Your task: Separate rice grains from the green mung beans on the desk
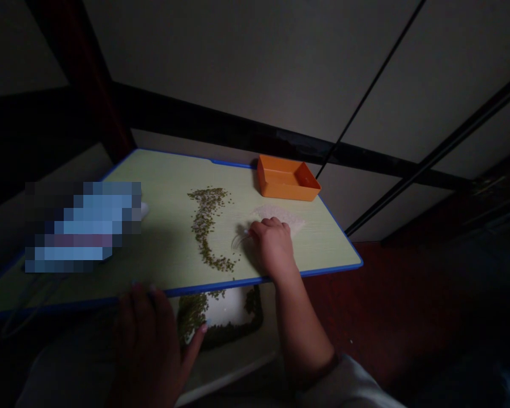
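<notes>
My right hand [272, 245] rests on a light green table [165, 243] with a blue rim, its fingers curled on a small clear thing [239, 240], perhaps a plastic spoon. It lies between a curved trail of green beans [206, 226] and a pile of white grains [280, 215]. My left hand [153, 340] is below the table's front edge, fingers spread, touching a container [225, 317] that holds green beans and white grains.
An orange rectangular tray [287, 178] stands at the table's far right corner. A blurred-out patch [83, 226] covers the table's left side. Dark bars and a pale wall rise behind. A dark red floor lies to the right.
</notes>
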`<state>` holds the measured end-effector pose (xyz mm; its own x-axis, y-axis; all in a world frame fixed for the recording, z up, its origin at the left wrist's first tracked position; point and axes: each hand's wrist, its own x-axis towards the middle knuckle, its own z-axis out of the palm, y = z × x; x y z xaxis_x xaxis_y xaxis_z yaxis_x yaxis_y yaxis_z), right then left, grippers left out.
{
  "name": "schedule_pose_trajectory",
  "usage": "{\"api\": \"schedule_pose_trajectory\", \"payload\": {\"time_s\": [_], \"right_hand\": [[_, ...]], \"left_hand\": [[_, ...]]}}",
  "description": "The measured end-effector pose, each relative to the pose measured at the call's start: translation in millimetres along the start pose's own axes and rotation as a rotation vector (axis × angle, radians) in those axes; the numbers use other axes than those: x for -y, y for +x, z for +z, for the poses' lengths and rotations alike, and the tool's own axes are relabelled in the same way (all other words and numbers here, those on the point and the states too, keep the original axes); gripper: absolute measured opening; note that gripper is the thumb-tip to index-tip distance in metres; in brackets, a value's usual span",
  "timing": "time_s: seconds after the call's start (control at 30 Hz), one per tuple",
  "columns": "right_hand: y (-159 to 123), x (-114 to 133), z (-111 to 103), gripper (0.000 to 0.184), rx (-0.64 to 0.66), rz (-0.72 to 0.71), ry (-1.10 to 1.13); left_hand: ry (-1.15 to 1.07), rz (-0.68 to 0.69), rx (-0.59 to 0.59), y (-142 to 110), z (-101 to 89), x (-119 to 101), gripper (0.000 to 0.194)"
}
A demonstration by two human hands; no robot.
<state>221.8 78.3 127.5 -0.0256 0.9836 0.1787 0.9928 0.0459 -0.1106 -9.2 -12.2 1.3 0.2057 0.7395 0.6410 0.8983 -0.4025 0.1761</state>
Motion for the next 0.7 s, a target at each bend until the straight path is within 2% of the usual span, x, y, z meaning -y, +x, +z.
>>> {"api": "schedule_pose_trajectory", "payload": {"time_s": [0.13, 0.43, 0.7], "right_hand": [[0, -5, 3, 0.019, 0.017, -0.124, 0.028], [-14, -14, -3, 0.018, 0.012, -0.199, 0.128], [-19, -18, -12, 0.018, 0.031, -0.125, 0.135]], "left_hand": [[0.003, -0.012, 0.015, 0, -0.9, 0, 0.096], [-0.003, 0.011, -0.006, 0, 1.0, 3, 0.100], [0.005, 0.024, -0.025, 3, 0.0, 1, 0.101]]}}
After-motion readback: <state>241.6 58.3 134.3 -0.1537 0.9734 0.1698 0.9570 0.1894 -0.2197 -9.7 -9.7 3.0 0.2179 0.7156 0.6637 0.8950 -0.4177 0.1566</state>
